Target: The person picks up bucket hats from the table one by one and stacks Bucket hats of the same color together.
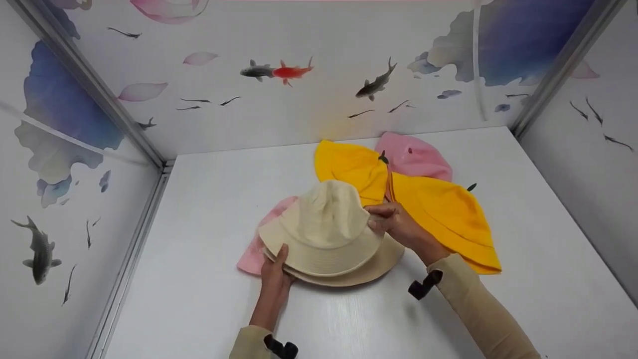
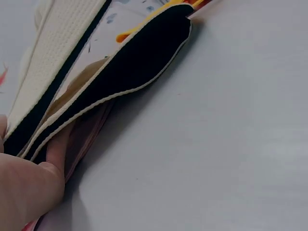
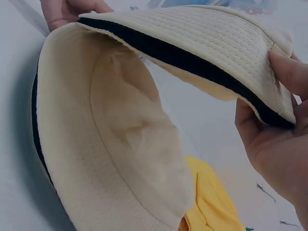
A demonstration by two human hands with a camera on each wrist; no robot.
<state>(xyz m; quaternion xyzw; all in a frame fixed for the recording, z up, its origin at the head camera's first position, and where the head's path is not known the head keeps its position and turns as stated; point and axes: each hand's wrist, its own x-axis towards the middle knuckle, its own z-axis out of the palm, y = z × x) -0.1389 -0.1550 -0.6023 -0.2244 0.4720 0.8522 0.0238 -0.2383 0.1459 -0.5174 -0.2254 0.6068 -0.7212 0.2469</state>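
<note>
A cream bucket hat (image 1: pixel 331 214) is held crown up, tilted over a second cream-beige hat (image 1: pixel 391 257). My left hand (image 1: pixel 275 274) grips the brims of both at the left, thumb on top and fingers beneath. At the right, my right hand (image 1: pixel 396 227) pinches the upper hat's brim, raising that side. The right wrist view shows a wide gap between the upper brim (image 3: pixel 216 43) and the lower hat's beige inside (image 3: pixel 130 130). Dark navy cloth (image 2: pixel 149 53) shows on the undersides in the left wrist view. A pink hat (image 1: pixel 251 254) lies partly hidden behind them at the left.
Two yellow hats (image 1: pixel 344 162) (image 1: pixel 443 214) with small green leaf tips lie at the back and right of the white table (image 1: pixel 199 224). Behind them is another pink hat (image 1: pixel 418 157). Printed panels (image 1: pixel 324 99) wall in the back and both sides.
</note>
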